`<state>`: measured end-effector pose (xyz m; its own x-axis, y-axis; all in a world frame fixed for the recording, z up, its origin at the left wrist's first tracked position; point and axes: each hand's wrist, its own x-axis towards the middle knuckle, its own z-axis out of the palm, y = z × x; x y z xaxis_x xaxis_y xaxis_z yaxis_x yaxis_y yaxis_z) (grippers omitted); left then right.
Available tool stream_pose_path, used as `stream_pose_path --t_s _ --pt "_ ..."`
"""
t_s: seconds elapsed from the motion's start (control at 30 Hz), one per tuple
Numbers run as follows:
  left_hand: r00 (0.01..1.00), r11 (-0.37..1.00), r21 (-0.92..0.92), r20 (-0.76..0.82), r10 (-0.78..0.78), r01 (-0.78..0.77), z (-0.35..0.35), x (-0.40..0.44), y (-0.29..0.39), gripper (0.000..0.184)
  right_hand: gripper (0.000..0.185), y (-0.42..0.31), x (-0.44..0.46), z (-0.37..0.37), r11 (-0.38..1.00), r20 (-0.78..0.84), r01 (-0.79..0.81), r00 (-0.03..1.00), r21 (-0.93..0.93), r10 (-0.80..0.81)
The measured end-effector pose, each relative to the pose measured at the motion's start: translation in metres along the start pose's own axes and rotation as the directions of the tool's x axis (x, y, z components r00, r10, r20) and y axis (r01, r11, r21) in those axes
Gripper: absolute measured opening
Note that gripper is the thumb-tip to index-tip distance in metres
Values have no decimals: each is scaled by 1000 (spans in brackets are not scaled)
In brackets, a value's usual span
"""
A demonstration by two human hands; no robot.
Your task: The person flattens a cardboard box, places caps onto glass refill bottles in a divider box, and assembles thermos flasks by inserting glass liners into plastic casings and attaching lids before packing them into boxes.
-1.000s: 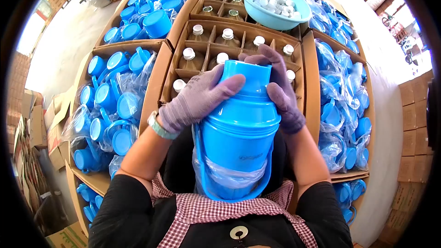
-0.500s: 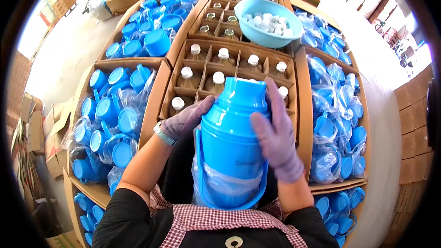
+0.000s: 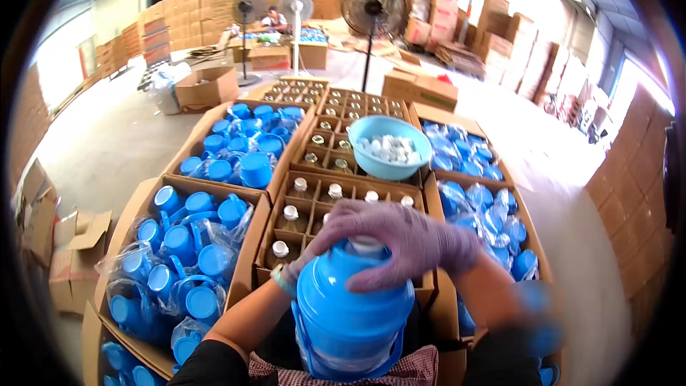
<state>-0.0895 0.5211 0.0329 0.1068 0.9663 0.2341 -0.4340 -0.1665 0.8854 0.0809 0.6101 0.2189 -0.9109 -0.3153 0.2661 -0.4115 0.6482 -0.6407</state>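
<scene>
A blue plastic thermos flask (image 3: pixel 354 314) with a carry handle stands upright against my body, its lower part wrapped in clear film. My right hand (image 3: pixel 400 239), in a purple-grey knit glove, curls over its top with thumb and fingers around the neck. Under that palm, part of a white stopper (image 3: pixel 368 244) shows. At the flask's left shoulder, my gloved left hand (image 3: pixel 299 263) holds the side; its fingers are mostly hidden. Just beyond is a divided carton (image 3: pixel 286 184) of glass liners with white stoppers (image 3: pixel 291 213).
A light-blue basin (image 3: pixel 389 168) of white stoppers rests on the cartons ahead. Boxes of bagged blue cups (image 3: pixel 179 241) line both sides. A blurred blue shape (image 3: pixel 537 307) appears near my right sleeve. Standing fans (image 3: pixel 371 7) and a seated person (image 3: pixel 274 20) are farther back.
My right hand has moved from the flask's right side onto its top. The flask sits lower in view, and the camera has tilted up, showing more of the hall.
</scene>
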Motion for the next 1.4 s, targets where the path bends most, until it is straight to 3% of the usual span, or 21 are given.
stream_pose_path --t_s 0.1,0.17,0.27,0.3,0.37,0.43,0.53,0.57,0.63,0.67,0.73,0.8,0.87,0.97,1.07,1.13,1.2,1.23,1.3,1.33,1.4 --pt "892 919 388 -391 227 -64 28 -84 26 78 39 -44 -13 20 965 -233 -145 968 -219 93" --pt "860 960 278 -486 154 -14 92 -125 51 87 40 -31 -23 22 891 -354 -372 895 -261 270" --pt "859 734 669 -303 413 -117 137 -139 -1 111 49 -2 -38 36 719 -351 -630 770 -293 532" --pt "885 877 470 -363 291 -96 137 -137 3 105 52 -11 -36 39 666 -325 -663 748 -341 579" --pt "977 991 121 -209 -30 56 127 -147 49 108 70 -72 -38 32 650 -275 -529 846 -546 457" --pt "996 998 19 71 -54 53 95 -144 62 107 73 -134 -17 24 803 -18 -47 999 -594 45" --pt "879 993 -79 475 -41 89 36 -124 44 106 62 -148 -9 32 859 201 147 978 -490 -53" --pt "941 998 -34 334 -45 60 49 -127 50 107 57 -147 -12 32 881 220 151 974 -449 -54" --pt "999 998 -56 -11 40 -40 90 -125 37 108 34 -90 -49 36 904 -133 -56 991 -423 -1" --pt "967 990 123 -250 -42 75 115 -129 27 116 32 -65 -67 41 843 -338 -411 893 -347 296" --pt "925 793 572 -148 350 -209 178 -131 -9 122 35 -39 -89 50 686 -356 -651 756 -325 549" --pt "974 921 377 -157 163 -93 155 -131 -12 123 43 -51 -84 42 610 -296 -697 715 -376 634" --pt "999 993 118 -5 32 -31 138 -140 43 121 57 -138 -58 33 731 -207 -545 836 -410 508" --pt "962 996 -13 259 -82 89 89 -131 71 118 70 -147 -43 27 892 159 129 985 -433 -66" --pt "999 996 -89 19 -32 33 98 -125 36 108 49 -105 -72 34 927 -114 -112 991 -357 75" --pt "941 891 446 -329 77 83 139 -130 -4 104 45 -55 -100 43 771 -362 -559 817 -306 449" --pt "916 749 648 -202 346 -140 185 -139 -17 108 47 -37 -114 47 655 -385 -699 710 -286 590" --pt "977 925 380 -203 62 20 178 -145 1 112 54 -57 -106 47 583 -395 -654 756 -482 522" --pt "999 986 165 -27 37 -32 142 -146 33 110 72 -145 -72 37 703 -245 -549 834 -453 494" --pt "995 997 28 74 -68 66 128 -149 62 109 68 -148 -62 37 793 -91 -145 989 -591 114" --pt "949 989 70 280 -143 128 76 -135 62 106 57 -149 -52 43 821 104 110 993 -560 -62"
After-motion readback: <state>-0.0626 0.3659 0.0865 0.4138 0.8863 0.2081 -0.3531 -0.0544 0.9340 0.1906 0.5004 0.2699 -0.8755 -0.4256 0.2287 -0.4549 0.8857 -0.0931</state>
